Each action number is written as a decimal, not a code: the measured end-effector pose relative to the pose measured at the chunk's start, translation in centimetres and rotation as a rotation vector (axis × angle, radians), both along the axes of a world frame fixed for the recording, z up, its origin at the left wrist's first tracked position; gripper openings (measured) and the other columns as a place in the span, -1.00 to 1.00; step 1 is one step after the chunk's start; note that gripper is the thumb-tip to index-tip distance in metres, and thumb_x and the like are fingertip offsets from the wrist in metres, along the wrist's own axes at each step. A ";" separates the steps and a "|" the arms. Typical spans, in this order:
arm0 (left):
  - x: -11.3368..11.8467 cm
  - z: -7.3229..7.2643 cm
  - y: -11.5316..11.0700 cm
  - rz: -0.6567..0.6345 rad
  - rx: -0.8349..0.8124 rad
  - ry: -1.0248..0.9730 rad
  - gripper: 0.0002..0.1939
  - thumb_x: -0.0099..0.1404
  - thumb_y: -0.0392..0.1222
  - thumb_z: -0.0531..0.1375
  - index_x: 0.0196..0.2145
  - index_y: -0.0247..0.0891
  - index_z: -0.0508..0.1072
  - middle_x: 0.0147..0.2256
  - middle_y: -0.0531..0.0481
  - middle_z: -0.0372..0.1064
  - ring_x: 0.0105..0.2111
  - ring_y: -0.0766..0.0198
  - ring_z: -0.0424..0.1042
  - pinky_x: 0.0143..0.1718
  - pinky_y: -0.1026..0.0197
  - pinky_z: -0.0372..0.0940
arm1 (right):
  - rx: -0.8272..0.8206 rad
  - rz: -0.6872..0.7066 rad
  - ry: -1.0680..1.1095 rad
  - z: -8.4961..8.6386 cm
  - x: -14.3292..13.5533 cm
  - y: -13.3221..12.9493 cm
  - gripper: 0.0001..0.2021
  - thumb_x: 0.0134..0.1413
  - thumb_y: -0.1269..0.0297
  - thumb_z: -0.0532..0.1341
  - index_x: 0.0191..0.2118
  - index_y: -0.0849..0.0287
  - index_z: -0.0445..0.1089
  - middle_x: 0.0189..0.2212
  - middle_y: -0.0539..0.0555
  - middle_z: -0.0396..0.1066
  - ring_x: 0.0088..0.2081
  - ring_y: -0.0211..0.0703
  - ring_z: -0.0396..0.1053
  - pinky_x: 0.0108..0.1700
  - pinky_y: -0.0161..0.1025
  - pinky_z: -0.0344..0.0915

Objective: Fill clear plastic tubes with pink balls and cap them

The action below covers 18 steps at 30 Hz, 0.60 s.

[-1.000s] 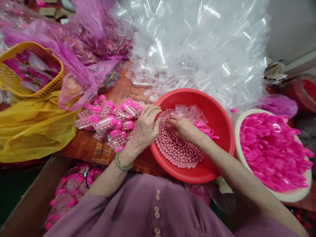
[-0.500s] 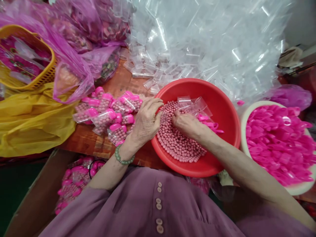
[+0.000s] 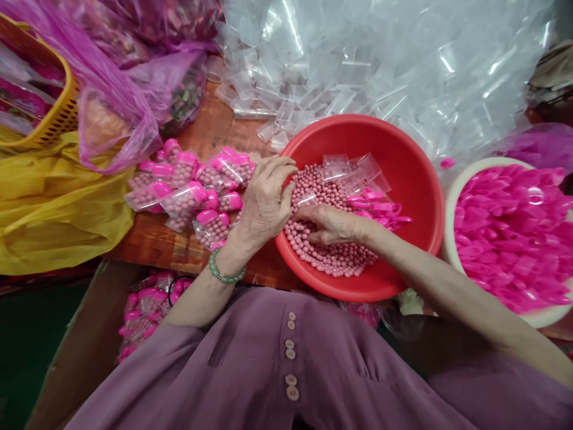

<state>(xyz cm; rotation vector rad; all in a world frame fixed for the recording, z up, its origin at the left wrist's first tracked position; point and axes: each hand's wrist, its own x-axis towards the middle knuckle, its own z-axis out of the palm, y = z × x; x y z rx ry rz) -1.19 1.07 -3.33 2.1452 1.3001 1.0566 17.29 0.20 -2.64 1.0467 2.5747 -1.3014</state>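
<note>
A red basin [image 3: 416, 179] contains many pink beads [image 3: 340, 266], some clear plastic tubes [image 3: 369, 167] and bright pink caps [image 3: 378, 210]. At its left rim my left hand [image 3: 265, 203], a green bead bracelet on the wrist, is closed around a small clear tube [image 3: 306, 199] tilted over the beads. My right hand [image 3: 333, 224] reaches in from the right, palm down among the beads, close beside that tube. Its fingers point left and the thumb is apart from them, with beads showing between; the fingertips are partly hidden.
Filled bead tubes with pink caps [image 3: 181, 200] lie on the wooden table [image 3: 156, 242] left of the basin. Behind is a large heap of clear tubes [image 3: 380, 54]. A white tub [image 3: 452, 233] of pink caps stands right; a yellow bag [image 3: 54, 209] and yellow basket [image 3: 67, 113] are left.
My right hand has shifted nearer to me within the basin, its thumb now spread from the fingers. My left hand keeps its hold on the tube at the rim. The view has tilted slightly.
</note>
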 end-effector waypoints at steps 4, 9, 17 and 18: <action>-0.1 -0.1 0.1 0.000 -0.013 0.011 -0.74 0.29 -0.37 0.06 -0.11 -0.24 0.44 0.02 -0.12 0.43 0.10 0.14 0.35 0.27 -0.08 0.15 | -0.109 -0.121 0.171 0.3 0.9 -0.4 -0.66 0.06 0.31 0.30 -0.01 0.22 0.39 -0.25 0.03 0.43 -0.26 -0.19 0.32 -0.16 -0.21 0.29; -0.3 0.7 -0.4 -0.030 0.054 0.018 -0.73 0.33 -0.32 0.04 -0.05 -0.29 0.42 0.02 -0.18 0.43 0.18 0.08 0.29 0.30 -0.11 0.12 | -0.150 -0.209 0.274 2.6 1.7 -0.6 -0.63 0.10 0.19 0.31 0.02 0.16 0.41 -0.17 0.04 0.46 -0.17 -0.16 0.37 -0.05 -0.18 0.30; -0.9 2.6 -2.1 -0.507 -0.410 -0.224 -0.39 0.32 -0.25 0.13 0.30 -0.25 0.12 0.28 -0.25 0.16 0.29 0.05 0.18 0.31 -0.05 0.14 | -0.082 -0.327 0.432 4.0 3.7 -0.9 -0.60 0.09 0.18 0.32 0.04 0.18 0.42 -0.22 0.02 0.44 -0.29 -0.26 0.33 -0.16 -0.25 0.30; -0.8 2.6 -2.0 -0.530 -0.448 -0.224 -0.35 0.30 -0.24 0.16 0.31 -0.25 0.10 0.30 -0.26 0.12 0.30 0.02 0.15 0.32 -0.08 0.11 | -0.074 -0.332 0.453 4.1 3.7 -0.9 -0.60 0.09 0.16 0.32 0.03 0.17 0.42 -0.19 0.03 0.45 -0.26 -0.25 0.34 -0.14 -0.24 0.31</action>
